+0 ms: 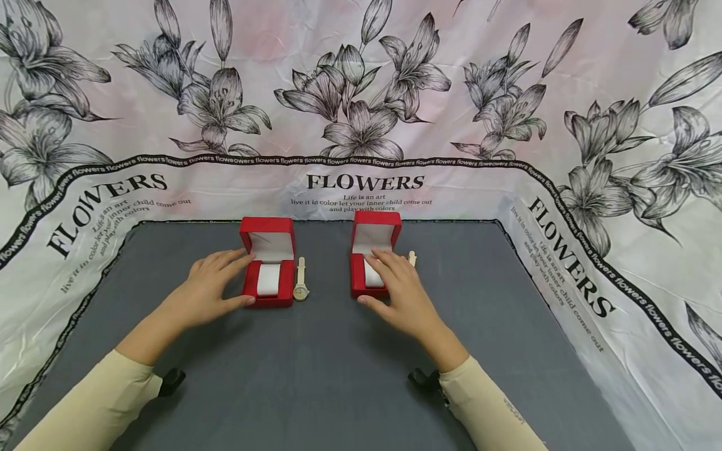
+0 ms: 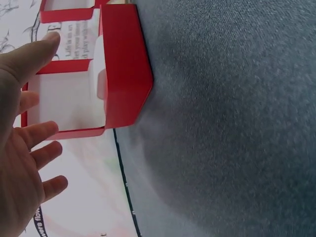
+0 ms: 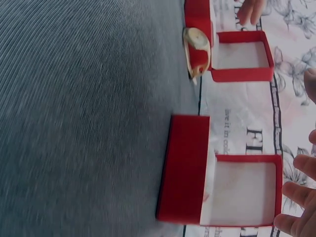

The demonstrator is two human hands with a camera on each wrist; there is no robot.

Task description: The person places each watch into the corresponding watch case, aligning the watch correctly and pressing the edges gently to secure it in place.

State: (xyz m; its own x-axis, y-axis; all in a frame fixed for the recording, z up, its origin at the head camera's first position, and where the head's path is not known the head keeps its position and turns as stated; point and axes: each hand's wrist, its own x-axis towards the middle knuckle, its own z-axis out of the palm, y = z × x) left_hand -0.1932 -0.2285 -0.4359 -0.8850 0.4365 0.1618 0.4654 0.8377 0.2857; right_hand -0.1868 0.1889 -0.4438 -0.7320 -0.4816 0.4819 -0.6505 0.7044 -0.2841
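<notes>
Two red watch boxes stand on the grey cloth with lids raised, each with a white cushion inside. At the left box [image 1: 287,283], my left hand [image 1: 205,291] hovers by the left side, fingers spread; the left wrist view shows the thumb and fingertips before the box's lid [image 2: 71,65]. Over the right box [image 1: 357,277] reaches my right hand [image 1: 402,293], fingers extended and covering part of its cushion. Whether either hand touches its box, I cannot tell. A pale-strapped wristwatch [image 1: 301,289] lies right of the left box. Another watch [image 1: 412,257] shows partly behind my right hand.
The grey cloth [image 1: 316,382] spreads in front of the boxes. Behind and at the sides stands a white flower-print sheet [image 1: 361,188] with black lettering. A black strap piece [image 1: 172,382] sticks out at the left sleeve, and a similar one [image 1: 422,379] at the right.
</notes>
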